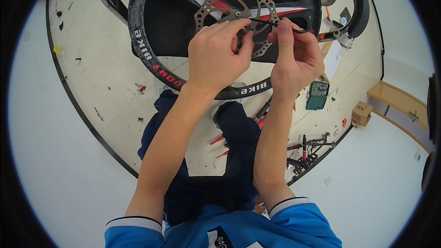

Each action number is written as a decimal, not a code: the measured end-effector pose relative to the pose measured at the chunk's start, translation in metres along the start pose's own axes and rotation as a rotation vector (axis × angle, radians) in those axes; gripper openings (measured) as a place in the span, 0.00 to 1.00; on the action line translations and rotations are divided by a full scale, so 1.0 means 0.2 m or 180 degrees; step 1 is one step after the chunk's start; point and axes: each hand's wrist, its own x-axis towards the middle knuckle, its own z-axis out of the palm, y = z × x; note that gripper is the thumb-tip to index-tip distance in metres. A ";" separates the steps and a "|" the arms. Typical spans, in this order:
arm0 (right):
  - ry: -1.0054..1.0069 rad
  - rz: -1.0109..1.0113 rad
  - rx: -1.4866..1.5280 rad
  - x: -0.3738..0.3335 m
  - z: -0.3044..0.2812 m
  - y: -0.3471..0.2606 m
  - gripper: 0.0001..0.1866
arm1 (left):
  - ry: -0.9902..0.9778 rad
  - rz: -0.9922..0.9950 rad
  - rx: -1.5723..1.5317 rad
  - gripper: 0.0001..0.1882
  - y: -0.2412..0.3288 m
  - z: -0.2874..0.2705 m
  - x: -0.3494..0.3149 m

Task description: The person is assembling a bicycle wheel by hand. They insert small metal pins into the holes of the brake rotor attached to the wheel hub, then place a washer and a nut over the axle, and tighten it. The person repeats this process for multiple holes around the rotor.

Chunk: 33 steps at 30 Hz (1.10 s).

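A bicycle wheel (155, 64) with a black rim and red and white spokes lies flat in front of me. At its hub is a grey, perforated brake disc (199, 18). My right hand (296, 57) pinches a black L-shaped hex key (264, 21), whose long arm points left across the disc. My left hand (219, 53) is over the hub with fingers curled, its index fingertip at the far end of the key. Whatever lies between its thumb and index finger is too small to make out.
The wheel rests on a black chair seat (167, 23) with armrests (360, 4) on both sides. On the floor are an open green case (317, 95), a cardboard box (361, 113), a bicycle frame (305, 149) and scattered small parts (141, 89). My legs (236, 133) are below the wheel.
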 end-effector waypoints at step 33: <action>-0.0332 0.0011 -0.0131 -0.08 0.04 -0.03 0.13 | 0.0466 0.0747 -0.0024 0.13 -0.03 0.06 0.03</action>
